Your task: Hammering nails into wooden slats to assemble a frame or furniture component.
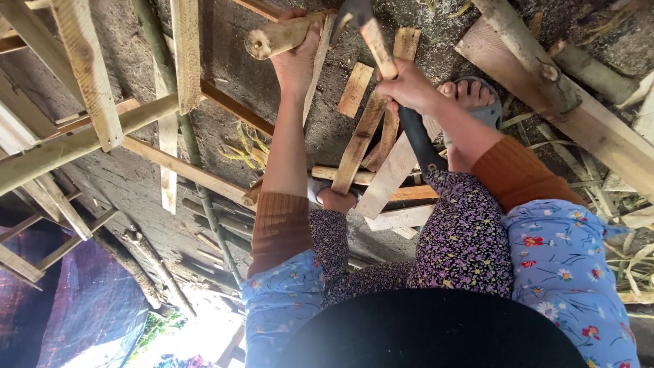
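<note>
Knees in dark floral cloth [463, 238] are framing the work; the left hand [296, 61] is gripping a split wood billet [279, 37] upright on the ground. The right hand [409, 85] is clenching a hatchet [371, 31] above it (keep fingers low, strike along the grain).

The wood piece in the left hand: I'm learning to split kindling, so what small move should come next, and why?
Probably a short downward chop. The left hand grips the wood piece, and the right hand holds the hatchet with its blade right at the piece's top. Keeping the fingers clear of the blade seems wise.
</note>
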